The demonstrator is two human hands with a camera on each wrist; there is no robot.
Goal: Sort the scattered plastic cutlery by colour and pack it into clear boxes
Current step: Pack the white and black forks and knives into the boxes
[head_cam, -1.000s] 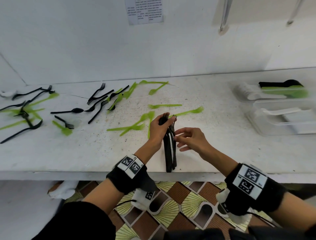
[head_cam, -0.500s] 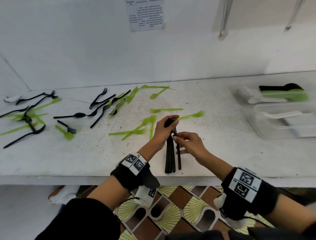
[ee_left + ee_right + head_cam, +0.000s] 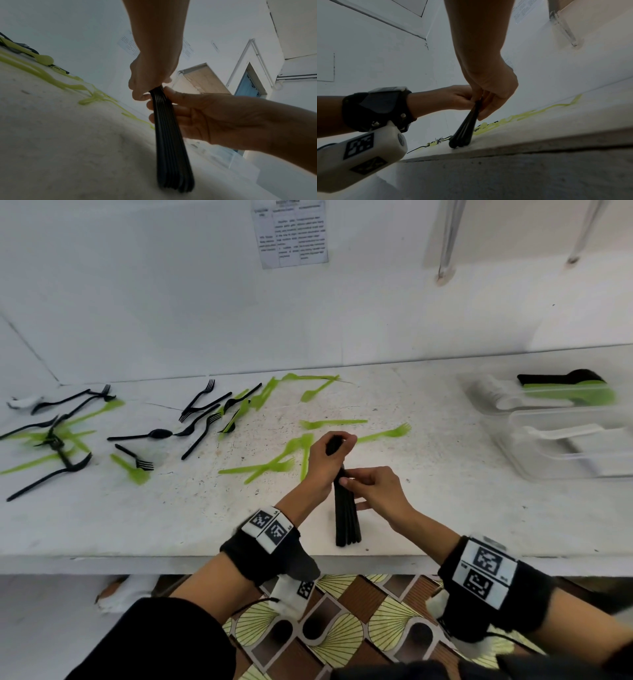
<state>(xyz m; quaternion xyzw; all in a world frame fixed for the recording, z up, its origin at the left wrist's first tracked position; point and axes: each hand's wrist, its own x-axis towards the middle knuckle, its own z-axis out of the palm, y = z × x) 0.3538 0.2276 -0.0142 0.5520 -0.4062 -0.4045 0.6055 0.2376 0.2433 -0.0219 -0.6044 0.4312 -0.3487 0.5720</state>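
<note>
Both hands (image 3: 488, 97) pinch black cutlery bundle (image 3: 465, 129) upright on counter (image 3: 539, 135).

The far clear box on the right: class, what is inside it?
The far clear box holds stacked green cutlery with black pieces behind, and white pieces. Blur hides their exact types and anything beneath.

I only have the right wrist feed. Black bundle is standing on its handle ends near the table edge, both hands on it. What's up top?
Observer: Head view shows the left hand wrapped round the top of the black bundle, covering the heads.
Operator: Any boxes nearby?
Observer: Yes, two clear boxes at the person's right, beyond your frame.
Operator: Anything in them?
Observer: The far box holds black, green and white cutlery; the near one white pieces.
Operator: Loose black pieces left?
Observer: Several black forks and spoons lie at the person's left.
</note>
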